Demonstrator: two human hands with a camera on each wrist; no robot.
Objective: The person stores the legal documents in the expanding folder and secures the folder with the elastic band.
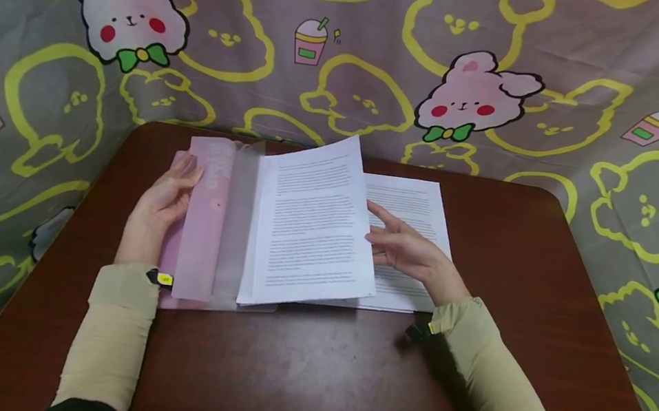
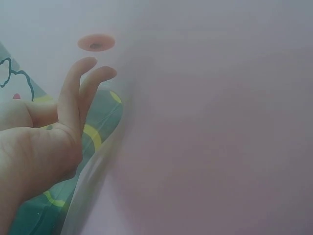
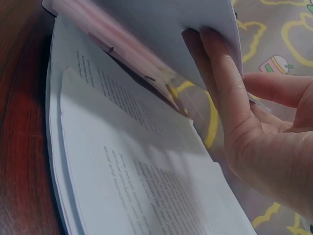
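Note:
A pink translucent folder [image 1: 199,244] lies opened on the left half of the table, its cover partly raised. My left hand [image 1: 165,194] holds the cover's left edge with bent fingers. In the left wrist view, two fingertips [image 2: 105,73] meet the cover near an orange-rimmed hole. Printed sheets of paper [image 1: 310,231] lean up from the folder's middle. At their right edge, my right hand [image 1: 402,246] holds these sheets, fingers [image 3: 225,83] behind them. Below lies a stack of printed pages [image 1: 414,199], partly covered by the raised sheets and my hand.
The dark brown table [image 1: 313,377] runs under everything. A patterned cloth [image 1: 364,36] with rabbits and yellow outlines hangs behind and along both sides. Dark clips or binder prongs [image 3: 150,78] show along the folder's spine in the right wrist view.

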